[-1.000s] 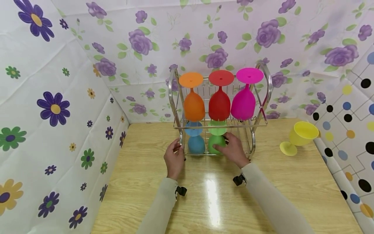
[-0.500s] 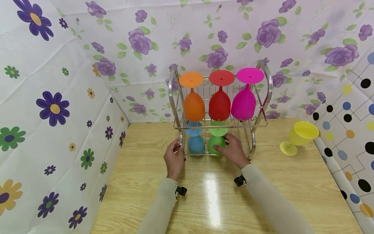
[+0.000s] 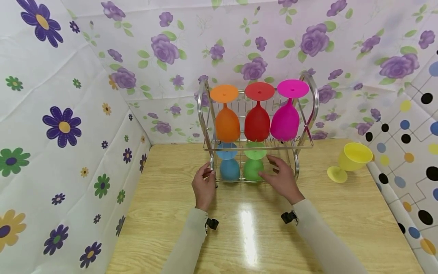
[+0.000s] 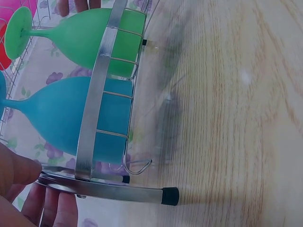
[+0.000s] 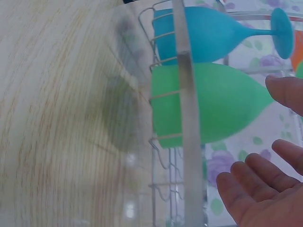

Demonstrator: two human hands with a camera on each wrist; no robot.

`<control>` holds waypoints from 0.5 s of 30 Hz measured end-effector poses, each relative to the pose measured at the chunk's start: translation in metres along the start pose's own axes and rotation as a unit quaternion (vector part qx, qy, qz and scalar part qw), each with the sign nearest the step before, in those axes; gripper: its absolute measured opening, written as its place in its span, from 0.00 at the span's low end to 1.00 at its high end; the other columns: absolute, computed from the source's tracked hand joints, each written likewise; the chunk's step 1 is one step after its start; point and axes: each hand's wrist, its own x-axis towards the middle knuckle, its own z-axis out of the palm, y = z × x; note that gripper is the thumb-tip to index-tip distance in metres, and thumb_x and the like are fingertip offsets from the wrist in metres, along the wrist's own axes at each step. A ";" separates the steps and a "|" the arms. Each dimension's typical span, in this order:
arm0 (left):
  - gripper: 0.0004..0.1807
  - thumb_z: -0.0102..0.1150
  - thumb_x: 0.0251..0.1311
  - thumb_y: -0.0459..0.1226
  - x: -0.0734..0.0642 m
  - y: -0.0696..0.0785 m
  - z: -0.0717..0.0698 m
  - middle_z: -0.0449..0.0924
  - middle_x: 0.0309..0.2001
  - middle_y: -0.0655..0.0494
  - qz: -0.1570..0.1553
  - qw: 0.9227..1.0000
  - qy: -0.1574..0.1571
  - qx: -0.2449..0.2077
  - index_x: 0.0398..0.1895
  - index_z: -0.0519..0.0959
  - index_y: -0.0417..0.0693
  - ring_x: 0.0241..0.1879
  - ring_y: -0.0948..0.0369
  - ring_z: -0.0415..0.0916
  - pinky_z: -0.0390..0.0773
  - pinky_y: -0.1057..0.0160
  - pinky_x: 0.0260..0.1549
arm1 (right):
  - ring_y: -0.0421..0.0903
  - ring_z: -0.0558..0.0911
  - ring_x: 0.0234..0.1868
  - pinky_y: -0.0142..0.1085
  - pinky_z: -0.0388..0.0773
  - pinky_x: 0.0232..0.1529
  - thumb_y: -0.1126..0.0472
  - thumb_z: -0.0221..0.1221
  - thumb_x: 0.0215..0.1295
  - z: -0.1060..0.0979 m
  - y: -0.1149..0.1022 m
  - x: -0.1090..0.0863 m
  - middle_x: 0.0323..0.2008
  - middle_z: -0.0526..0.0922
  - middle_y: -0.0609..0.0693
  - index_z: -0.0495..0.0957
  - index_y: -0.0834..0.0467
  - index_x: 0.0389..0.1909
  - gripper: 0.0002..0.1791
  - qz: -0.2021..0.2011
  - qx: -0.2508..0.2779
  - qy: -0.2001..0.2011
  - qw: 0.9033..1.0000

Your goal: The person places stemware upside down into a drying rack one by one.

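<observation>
A two-tier metal dish rack (image 3: pixel 297 167) stands on the table. My left hand (image 3: pixel 204 187) grips the tube at its left side, thumb and fingers round the metal in the left wrist view. On the lower tier, a blue goblet (image 3: pixel 230 169) and a green goblet (image 3: pixel 253 169) stand upside down side by side. Just right of the green one is my right hand (image 3: pixel 284 182), fingers spread and nothing held. In the right wrist view its fingers (image 5: pixel 265 177) are apart from the green bowl. Orange (image 3: pixel 227 123), red (image 3: pixel 257 123) and magenta (image 3: pixel 285 123) goblets stand inverted on the upper tier.
A yellow goblet (image 3: pixel 356 156) lies tilted on its side at the right of the wooden table (image 3: pixel 164 228). Flowered sheeting (image 3: pixel 219 34) rises behind the rack, and patterned sheets line both sides.
My right hand has let go of the green goblet and drawn back to the right. The goblet stays on the lower tier. The left hand keeps its hold on the rack.
</observation>
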 end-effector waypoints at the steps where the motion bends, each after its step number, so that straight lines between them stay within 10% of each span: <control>1: 0.22 0.66 0.71 0.30 0.000 0.000 0.000 0.86 0.50 0.51 0.000 1.000 0.000 -0.001 0.64 0.84 0.58 0.50 0.54 0.85 0.90 0.55 0.50 | 0.61 0.73 0.74 0.60 0.77 0.70 0.47 0.74 0.65 -0.003 -0.001 -0.002 0.75 0.72 0.58 0.69 0.57 0.77 0.43 -0.001 0.000 0.003 1.000; 15: 0.22 0.65 0.70 0.28 0.001 -0.003 0.001 0.85 0.49 0.49 0.004 1.000 0.000 0.000 0.63 0.84 0.57 0.50 0.53 0.85 0.90 0.53 0.50 | 0.59 0.79 0.67 0.59 0.82 0.64 0.54 0.73 0.68 -0.044 -0.015 -0.037 0.68 0.79 0.58 0.75 0.58 0.72 0.34 -0.037 -0.037 0.094 0.994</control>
